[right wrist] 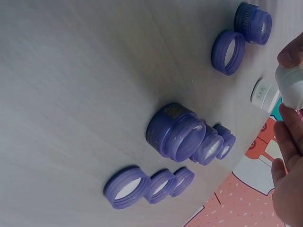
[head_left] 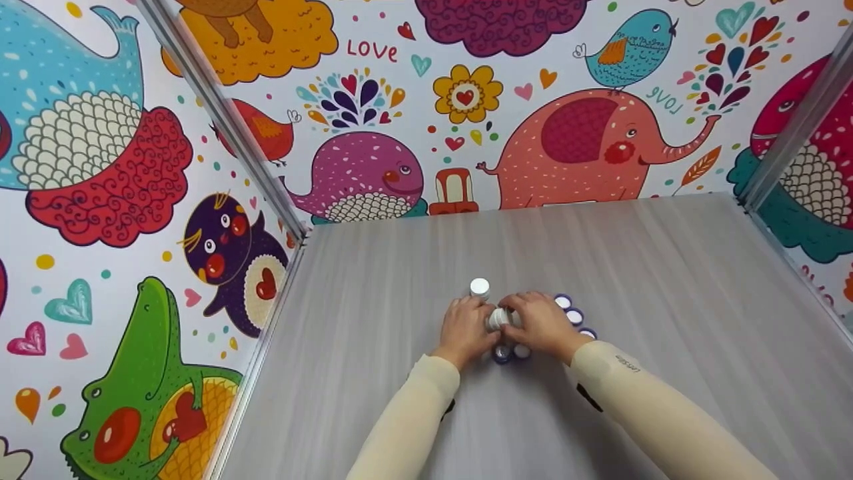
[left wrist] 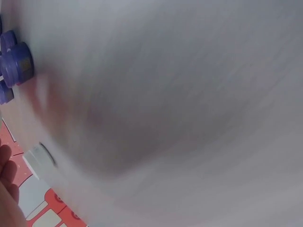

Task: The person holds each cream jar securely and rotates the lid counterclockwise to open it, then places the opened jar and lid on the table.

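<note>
The white jar (head_left: 498, 320) is held above the table (head_left: 373, 300), between both hands. It is gripped from one side by the curled fingers of the left hand (head_left: 464, 330) and from the other by those of the right hand (head_left: 543, 323). The spare jar (head_left: 479, 288) is positioned just beyond the left hand. Three purple jars (right wrist: 173, 132) are arranged beside three purple lids (right wrist: 127, 187); another jar-and-lid pair (right wrist: 228, 53) is set apart.
</note>
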### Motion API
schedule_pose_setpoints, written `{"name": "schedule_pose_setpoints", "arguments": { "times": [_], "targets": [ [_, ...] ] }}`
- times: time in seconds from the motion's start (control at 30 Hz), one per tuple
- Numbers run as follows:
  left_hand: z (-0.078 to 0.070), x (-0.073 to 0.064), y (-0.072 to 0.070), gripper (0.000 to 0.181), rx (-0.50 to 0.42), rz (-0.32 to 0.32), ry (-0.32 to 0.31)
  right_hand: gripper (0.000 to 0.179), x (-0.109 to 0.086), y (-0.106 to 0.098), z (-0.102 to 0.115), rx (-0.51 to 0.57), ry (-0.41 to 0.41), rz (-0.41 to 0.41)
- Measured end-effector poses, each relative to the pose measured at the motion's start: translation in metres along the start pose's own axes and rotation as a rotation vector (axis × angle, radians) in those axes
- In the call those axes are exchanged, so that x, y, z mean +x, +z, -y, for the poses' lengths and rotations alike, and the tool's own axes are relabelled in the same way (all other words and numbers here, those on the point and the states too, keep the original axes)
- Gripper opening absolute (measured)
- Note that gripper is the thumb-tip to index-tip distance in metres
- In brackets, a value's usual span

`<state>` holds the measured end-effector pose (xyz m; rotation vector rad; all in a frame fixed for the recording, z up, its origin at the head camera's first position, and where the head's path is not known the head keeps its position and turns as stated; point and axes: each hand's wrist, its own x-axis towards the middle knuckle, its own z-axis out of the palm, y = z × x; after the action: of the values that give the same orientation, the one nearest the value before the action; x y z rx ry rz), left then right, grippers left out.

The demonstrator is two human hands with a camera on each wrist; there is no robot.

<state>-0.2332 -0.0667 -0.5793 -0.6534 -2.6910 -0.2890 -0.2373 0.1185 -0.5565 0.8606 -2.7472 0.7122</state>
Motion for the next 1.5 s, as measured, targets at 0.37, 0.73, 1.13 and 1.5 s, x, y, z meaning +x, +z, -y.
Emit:
{"name": "schedule_pose_setpoints", "arguments": {
  "times": [0.37, 0.73, 1.13, 1.5],
  "targets": [
    [0.0000, -0.0001, -0.0011, 0.040, 0.006, 0.022, -0.009, 0.038, -0.0014, 0.0013, -0.0005, -0.020, 0.070, 0.025],
    [0.0005, -0.0011, -0.0007, 0.038, 0.014, 0.004, 0.005, 0.034, -0.0017, -0.0007, -0.0003, 0.018, 0.015, 0.003],
    [-0.0004, -0.0009, -0.0020, 0.039, -0.005, 0.040, -0.024, 0.037, -0.0016, -0.0017, 0.0035, -0.010, 0.114, 0.038],
    [0.0020, -0.0009, 0.0007, 0.037, -0.010, 0.002, 0.007, 0.036, -0.0008, 0.0000, 0.0013, 0.000, 0.042, 0.009]
  ]
}}
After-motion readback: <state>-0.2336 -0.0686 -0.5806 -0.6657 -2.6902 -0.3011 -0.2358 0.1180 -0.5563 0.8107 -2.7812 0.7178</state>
